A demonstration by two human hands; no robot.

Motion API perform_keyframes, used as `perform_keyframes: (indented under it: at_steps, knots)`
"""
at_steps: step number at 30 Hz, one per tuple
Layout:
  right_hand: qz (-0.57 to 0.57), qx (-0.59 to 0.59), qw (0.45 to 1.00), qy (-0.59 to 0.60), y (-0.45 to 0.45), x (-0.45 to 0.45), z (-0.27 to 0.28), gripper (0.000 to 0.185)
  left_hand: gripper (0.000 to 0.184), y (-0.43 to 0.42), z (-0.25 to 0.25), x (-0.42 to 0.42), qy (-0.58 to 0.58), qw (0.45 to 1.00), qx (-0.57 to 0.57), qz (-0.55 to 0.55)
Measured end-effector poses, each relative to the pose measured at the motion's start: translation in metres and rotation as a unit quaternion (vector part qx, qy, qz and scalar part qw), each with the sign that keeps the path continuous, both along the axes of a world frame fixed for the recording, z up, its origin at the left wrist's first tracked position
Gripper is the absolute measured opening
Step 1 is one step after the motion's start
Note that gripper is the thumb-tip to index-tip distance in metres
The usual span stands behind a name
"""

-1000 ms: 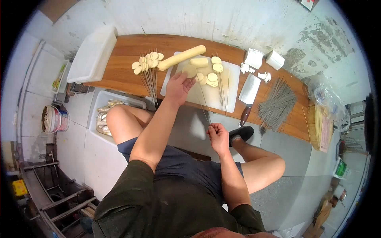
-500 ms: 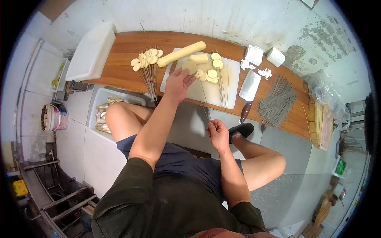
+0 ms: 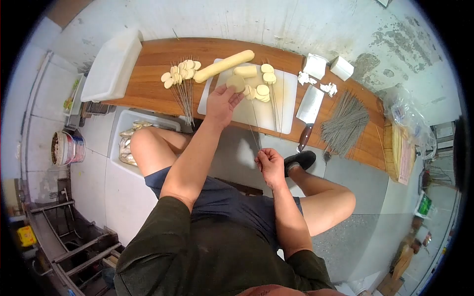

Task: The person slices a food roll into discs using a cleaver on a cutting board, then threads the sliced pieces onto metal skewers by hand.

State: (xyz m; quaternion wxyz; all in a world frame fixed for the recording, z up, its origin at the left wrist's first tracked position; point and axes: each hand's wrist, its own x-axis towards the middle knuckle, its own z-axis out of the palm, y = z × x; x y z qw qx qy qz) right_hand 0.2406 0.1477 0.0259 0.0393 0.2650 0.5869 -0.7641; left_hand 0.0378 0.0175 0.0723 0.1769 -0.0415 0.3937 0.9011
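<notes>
My left hand (image 3: 222, 104) pinches a round pale yellow slice (image 3: 236, 83) above the white cutting board (image 3: 288, 106). Below the table's front edge, my right hand (image 3: 270, 165) is closed on the lower end of a thin skewer (image 3: 255, 121), which slants up toward the slice. Whether its tip has entered the slice is hard to tell. Cut slices (image 3: 262, 92), a short yellow piece (image 3: 245, 71) and loaded skewers (image 3: 269, 78) lie on the board. A long yellow roll (image 3: 224, 66) rests across its left edge, beside a bunch of skewered slices (image 3: 181, 74).
Right of the board lie a cleaver (image 3: 310, 109), crumpled paper (image 3: 328, 89), white blocks (image 3: 341, 68) and a pile of grey skewers (image 3: 345, 124). A white bin (image 3: 112, 66) stands at the table's left end. A tub of fish (image 3: 129, 143) is beside my knee.
The view has shifted slightly, so the table sits a little higher. Both hands keep nearly the same pose, with the slice and skewer still held.
</notes>
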Motion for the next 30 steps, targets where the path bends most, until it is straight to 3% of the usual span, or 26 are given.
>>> perform_keyframes:
  at_steps: [30]
  knots:
    - [-0.004, -0.040, 0.999, 0.012, -0.002, -0.003, -0.006, 0.011, 0.027, 0.006, 0.001, 0.013, -0.032, 0.997, -0.041, -0.055]
